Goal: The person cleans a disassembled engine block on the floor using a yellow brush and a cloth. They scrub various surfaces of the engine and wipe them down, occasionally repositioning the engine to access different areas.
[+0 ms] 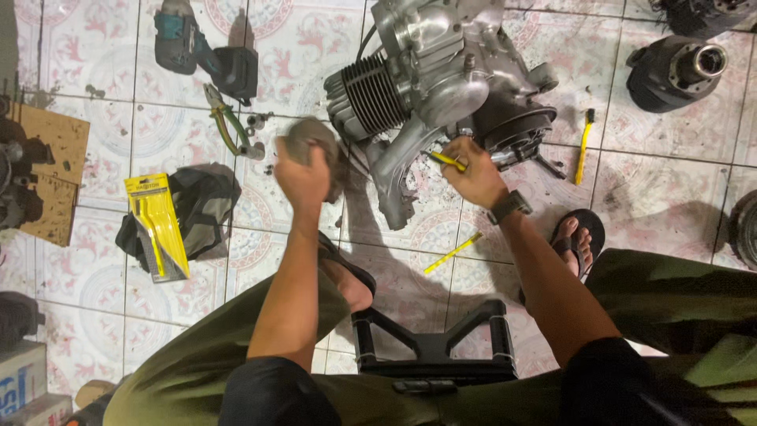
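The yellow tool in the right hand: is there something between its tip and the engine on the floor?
Nothing visible stands between them. The right hand holds the yellow tool directly against the lower part of the engine, beside the dark round part. The left hand holds a grey rag off to the side, apart from the tool.

light: dim, warm overhead | shadows: soft, falling toward the viewer | blur: left hand [303, 170] smeared | edges: dark

Bare tile lies open at five o'clock of the engine [441, 87]. At nine o'clock, pliers [226, 122] and sockets [256, 122] crowd the floor; a yellow brush [583, 146] lies at three o'clock.
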